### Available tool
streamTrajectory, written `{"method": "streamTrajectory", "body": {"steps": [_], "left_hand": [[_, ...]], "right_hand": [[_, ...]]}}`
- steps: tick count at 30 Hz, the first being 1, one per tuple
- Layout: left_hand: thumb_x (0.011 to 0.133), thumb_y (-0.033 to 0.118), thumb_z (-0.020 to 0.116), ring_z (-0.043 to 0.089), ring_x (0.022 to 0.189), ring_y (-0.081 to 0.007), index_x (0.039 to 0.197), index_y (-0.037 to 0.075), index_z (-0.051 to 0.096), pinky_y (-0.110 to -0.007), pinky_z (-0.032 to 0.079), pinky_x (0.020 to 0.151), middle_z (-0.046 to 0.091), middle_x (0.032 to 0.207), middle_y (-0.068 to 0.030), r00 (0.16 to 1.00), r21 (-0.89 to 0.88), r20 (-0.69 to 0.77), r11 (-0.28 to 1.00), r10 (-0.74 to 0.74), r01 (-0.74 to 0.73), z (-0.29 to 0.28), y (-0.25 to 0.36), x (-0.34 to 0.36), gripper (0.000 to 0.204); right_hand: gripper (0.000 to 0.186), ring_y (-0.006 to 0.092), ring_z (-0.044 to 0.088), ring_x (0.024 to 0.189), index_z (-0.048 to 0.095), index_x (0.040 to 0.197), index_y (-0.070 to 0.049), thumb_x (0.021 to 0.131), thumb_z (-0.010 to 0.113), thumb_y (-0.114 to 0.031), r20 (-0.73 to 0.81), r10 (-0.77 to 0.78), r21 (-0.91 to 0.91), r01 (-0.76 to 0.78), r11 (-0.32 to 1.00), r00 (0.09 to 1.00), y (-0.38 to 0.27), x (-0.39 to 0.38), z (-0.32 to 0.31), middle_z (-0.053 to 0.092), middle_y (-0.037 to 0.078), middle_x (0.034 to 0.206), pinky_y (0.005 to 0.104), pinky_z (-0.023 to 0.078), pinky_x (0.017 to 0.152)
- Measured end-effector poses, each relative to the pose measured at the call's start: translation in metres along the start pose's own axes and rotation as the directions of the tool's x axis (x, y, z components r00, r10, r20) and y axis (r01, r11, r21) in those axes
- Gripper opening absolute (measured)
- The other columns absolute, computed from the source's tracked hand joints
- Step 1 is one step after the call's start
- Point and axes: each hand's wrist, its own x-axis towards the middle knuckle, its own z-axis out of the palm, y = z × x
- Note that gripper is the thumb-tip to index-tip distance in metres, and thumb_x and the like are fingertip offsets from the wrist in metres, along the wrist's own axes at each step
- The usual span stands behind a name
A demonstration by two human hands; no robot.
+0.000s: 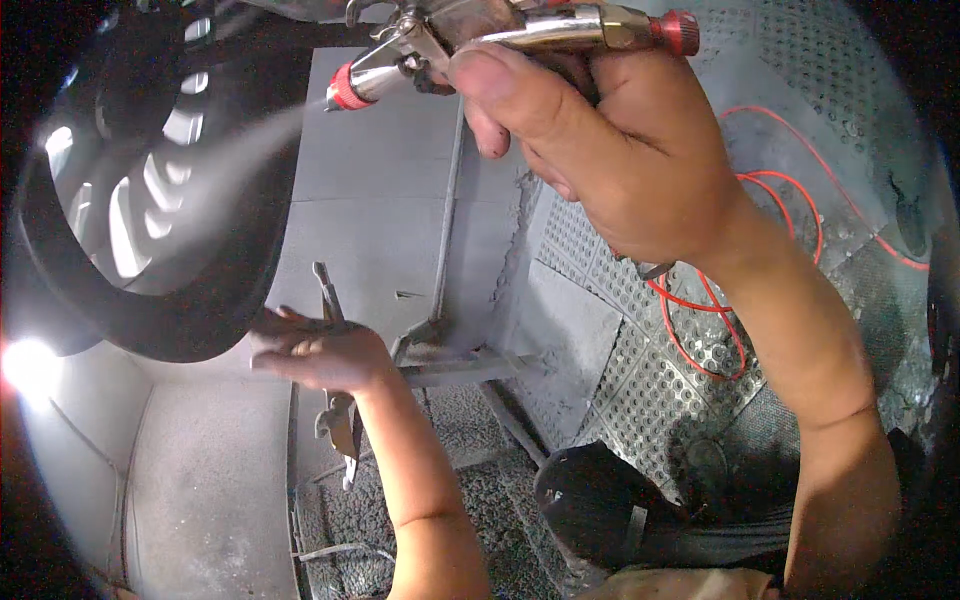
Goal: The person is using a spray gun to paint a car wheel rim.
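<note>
My right hand (640, 150) is wrapped round a silver spray gun (570, 28) with red rings, held high at the top of the view. A pale mist (245, 155) streams from its nozzle down to the left, onto a large black round part (215, 325). That part has a thick, smooth rim, and bright curved slats or spokes show inside it. My left hand (330, 355) is at the rim's lower right edge, fingers stretched out and slightly blurred. Whether they press on the rim is hard to make out.
A metal stand (460, 370) with upright arms and clamps is beside my left hand. A red hose (700, 305) loops over the perforated floor mat (650, 420) on the right. Grey panels (370, 150) line the back, and a bright lamp (30, 370) glares at far left.
</note>
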Motion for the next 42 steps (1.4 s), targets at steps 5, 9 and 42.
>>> {"method": "streamTrajectory", "body": {"steps": [5,9,42], "left_hand": [[0.1,0.064,0.033,0.012,0.153,-0.0273,0.153,-0.001,0.026,-0.046,0.007,0.126,0.034,0.158,-0.0143,0.99,-0.45,0.063,0.882,-0.127,0.142,0.037,0.085,-0.07,0.085],[0.094,0.06,0.047,0.003,0.155,-0.0241,0.156,-0.004,0.01,-0.046,0.0,0.125,0.011,0.166,-0.0163,0.904,-0.732,0.308,0.681,0.295,0.027,0.038,0.13,-0.079,0.097],[0.105,0.054,0.007,0.018,0.152,-0.0232,0.153,-0.004,0.022,-0.04,0.01,0.127,0.024,0.161,-0.0179,0.989,-0.134,0.149,0.991,0.009,0.012,0.015,0.043,-0.027,0.077]], "right_hand": [[0.02,0.0044,0.051,0.051,0.064,0.1,0.001,0.102,0.057,-0.018,-0.046,-0.023,0.13,0.029,0.991,0.999,0.045,-0.012,0.0,0.055,-0.003,0.057,0.0248,0.043,0.049],[0.02,0.0047,0.051,0.051,0.064,0.096,0.001,0.102,0.057,-0.018,-0.032,-0.129,0.123,0.132,0.984,0.991,0.026,-0.006,-0.002,0.055,-0.002,0.057,0.0248,0.043,0.049],[0.02,0.0061,0.05,0.055,0.064,0.099,0.0,0.104,0.055,-0.017,-0.122,-0.173,0.126,0.188,0.974,0.977,0.033,0.0,-0.004,0.054,-0.002,0.063,0.0241,0.04,0.051]]}}
